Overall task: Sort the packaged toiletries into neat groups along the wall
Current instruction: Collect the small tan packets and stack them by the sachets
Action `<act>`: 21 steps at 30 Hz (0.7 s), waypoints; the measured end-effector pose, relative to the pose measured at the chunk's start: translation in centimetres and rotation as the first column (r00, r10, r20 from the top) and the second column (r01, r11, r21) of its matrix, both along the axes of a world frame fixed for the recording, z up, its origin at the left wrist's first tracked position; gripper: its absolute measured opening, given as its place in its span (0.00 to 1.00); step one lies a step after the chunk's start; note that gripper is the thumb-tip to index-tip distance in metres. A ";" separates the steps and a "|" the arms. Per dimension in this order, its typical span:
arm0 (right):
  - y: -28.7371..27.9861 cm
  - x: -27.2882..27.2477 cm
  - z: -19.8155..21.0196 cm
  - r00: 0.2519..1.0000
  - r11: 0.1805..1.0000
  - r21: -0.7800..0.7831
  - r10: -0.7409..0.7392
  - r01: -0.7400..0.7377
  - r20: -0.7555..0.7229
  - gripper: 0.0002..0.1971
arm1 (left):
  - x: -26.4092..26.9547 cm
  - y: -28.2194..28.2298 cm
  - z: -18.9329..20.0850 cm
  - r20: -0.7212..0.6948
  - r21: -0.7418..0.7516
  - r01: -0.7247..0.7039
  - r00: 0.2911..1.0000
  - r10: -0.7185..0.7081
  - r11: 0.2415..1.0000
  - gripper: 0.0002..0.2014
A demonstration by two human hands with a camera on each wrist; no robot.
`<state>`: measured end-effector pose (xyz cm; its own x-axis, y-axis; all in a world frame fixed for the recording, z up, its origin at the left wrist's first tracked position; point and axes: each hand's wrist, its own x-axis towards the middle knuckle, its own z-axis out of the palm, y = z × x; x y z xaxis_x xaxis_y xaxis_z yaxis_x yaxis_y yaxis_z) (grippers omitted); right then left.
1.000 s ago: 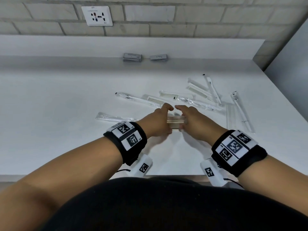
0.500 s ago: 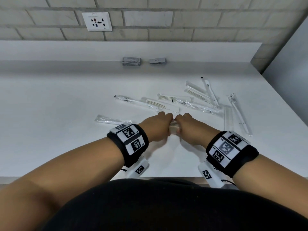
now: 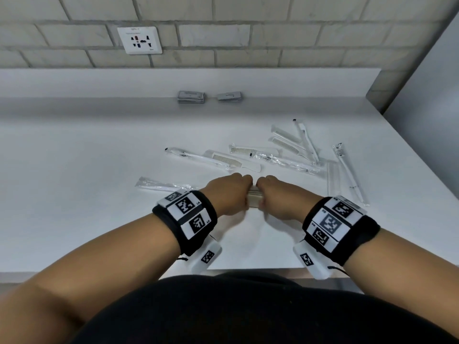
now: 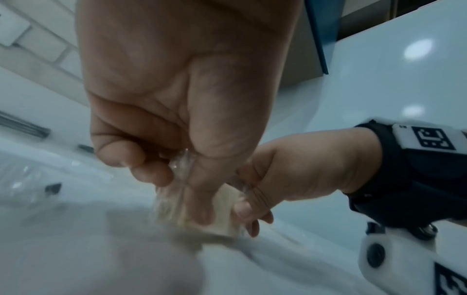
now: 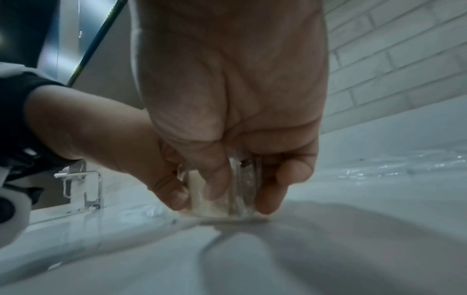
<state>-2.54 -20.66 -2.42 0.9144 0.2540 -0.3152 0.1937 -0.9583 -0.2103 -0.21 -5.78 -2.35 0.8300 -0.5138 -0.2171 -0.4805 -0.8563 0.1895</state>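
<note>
Both hands grip one small stack of clear-wrapped cream packets [image 3: 254, 199] standing on the white counter [image 3: 74, 194] near its front. My left hand [image 3: 232, 192] holds the stack's left end, my right hand [image 3: 275, 194] its right end. In the left wrist view the fingers [image 4: 151, 171] and thumb pinch the packets [image 4: 225, 215]. In the right wrist view the curled fingers [image 5: 267, 191] clamp the same packets [image 5: 220, 201]. Wrapped combs [image 3: 231, 161] and toothbrushes [image 3: 350, 172] lie scattered beyond the hands. Two grey sachet stacks [image 3: 191, 97] sit by the wall.
A wall socket [image 3: 139, 40] is set in the brick wall above a raised ledge. One wrapped item [image 3: 161, 184] lies left of my left wrist. A grey panel bounds the counter on the right. A chrome fitting [image 5: 83, 189] shows in the right wrist view.
My hands have drawn together over the packet stack, fingers curling down until the knuckles nearly meet. The stack stays in place on the counter.
</note>
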 end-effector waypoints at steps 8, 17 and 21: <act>-2.3 2.6 6.6 0.971 0.540 0.809 -0.186 0.231 -0.154 0.06 | 3.2 1.4 6.2 -0.511 -0.842 -0.495 0.859 -0.022 0.216 0.28; -0.2 2.6 8.4 0.966 0.801 0.541 -0.190 0.257 -0.176 0.18 | 3.3 -0.9 5.5 -0.649 -0.681 -0.704 0.707 -0.280 -0.200 0.04; -0.8 2.6 10.3 0.951 0.879 0.474 -0.187 0.050 0.245 0.47 | 3.5 -0.6 5.9 -0.722 -0.648 -0.756 0.649 -0.239 -0.093 0.04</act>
<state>0.05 -21.47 7.85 0.9785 0.1910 0.0779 0.2000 -0.7860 -0.5850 3.29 -6.33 3.53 0.9079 -0.3604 -0.2142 0.3520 0.3778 0.8563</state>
